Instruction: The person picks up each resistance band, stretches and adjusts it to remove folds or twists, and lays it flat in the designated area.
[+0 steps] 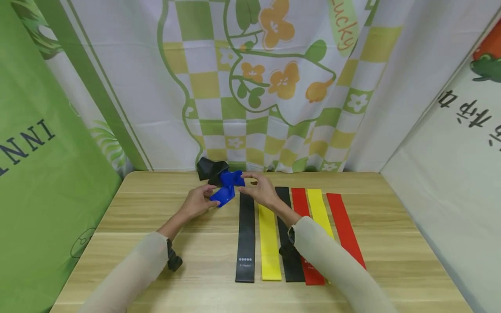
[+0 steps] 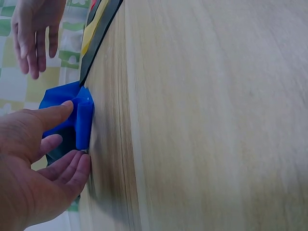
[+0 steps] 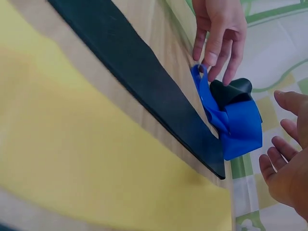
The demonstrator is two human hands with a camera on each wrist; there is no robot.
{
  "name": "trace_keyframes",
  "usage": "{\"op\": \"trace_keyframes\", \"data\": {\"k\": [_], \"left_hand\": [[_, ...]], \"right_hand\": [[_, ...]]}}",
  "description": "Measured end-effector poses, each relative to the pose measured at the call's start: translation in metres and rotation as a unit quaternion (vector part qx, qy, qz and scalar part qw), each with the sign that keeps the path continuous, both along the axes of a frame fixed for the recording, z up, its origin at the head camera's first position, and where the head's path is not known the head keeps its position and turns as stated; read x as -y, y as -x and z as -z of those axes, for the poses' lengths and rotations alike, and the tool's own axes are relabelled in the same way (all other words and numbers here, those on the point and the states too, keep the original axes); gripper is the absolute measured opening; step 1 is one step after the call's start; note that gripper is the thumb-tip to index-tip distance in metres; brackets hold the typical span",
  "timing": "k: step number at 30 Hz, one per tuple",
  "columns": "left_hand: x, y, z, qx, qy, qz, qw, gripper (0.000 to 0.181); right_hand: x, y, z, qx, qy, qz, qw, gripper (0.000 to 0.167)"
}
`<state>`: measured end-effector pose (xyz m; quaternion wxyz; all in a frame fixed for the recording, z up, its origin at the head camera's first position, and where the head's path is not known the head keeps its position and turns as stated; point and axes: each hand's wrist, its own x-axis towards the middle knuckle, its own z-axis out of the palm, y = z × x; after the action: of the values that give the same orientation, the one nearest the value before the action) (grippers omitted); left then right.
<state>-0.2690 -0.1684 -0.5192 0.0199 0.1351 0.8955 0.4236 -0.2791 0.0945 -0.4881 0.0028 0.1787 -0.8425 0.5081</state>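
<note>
"Blue band [image 1: 223, 195]: where, and what's around?"

"Worktop's [image 1: 207, 252] back. Left grip [image 1: 195, 203], fingers apart at its left end; crumpled black band [image 1: 209, 168] behind; right grip [image 1: 263, 190] apart, clear of it; six flat bands [image 1: 270, 248], right sleeve [image 1: 332, 256] hiding parts."

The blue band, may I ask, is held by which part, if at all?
The left hand is at the left end of the blue band, but a grip cannot be told; the right hand holds nothing.

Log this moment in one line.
left hand: at blue band | right hand: close beside it | flat bands: lying on table
</note>
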Motion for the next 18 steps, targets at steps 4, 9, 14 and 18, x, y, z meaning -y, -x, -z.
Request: {"op": "trace_keyframes", "data": {"k": [4, 9, 14, 18], "left_hand": [[-0.002, 0.001, -0.001, 0.006, 0.007, -0.005, 0.9999, 0.053], [-0.005, 0.003, -0.002, 0.007, 0.008, -0.006, 0.9999, 0.053], [-0.007, 0.005, -0.002, 0.001, 0.024, -0.003, 0.9997, 0.051], [-0.006, 0.006, -0.002, 0.003, 0.03, -0.005, 0.9995, 0.049]], "right_hand": [[0.005, 0.011, -0.002, 0.004, -0.005, 0.014, 0.9999, 0.049], [0.011, 0.022, 0.001, 0.005, -0.002, 0.024, 0.9997, 0.05], [0.019, 0.03, 0.004, 0.007, -0.008, 0.03, 0.9995, 0.053], [0.026, 0.034, 0.006, 0.034, -0.008, 0.032, 0.9989, 0.056]]}}
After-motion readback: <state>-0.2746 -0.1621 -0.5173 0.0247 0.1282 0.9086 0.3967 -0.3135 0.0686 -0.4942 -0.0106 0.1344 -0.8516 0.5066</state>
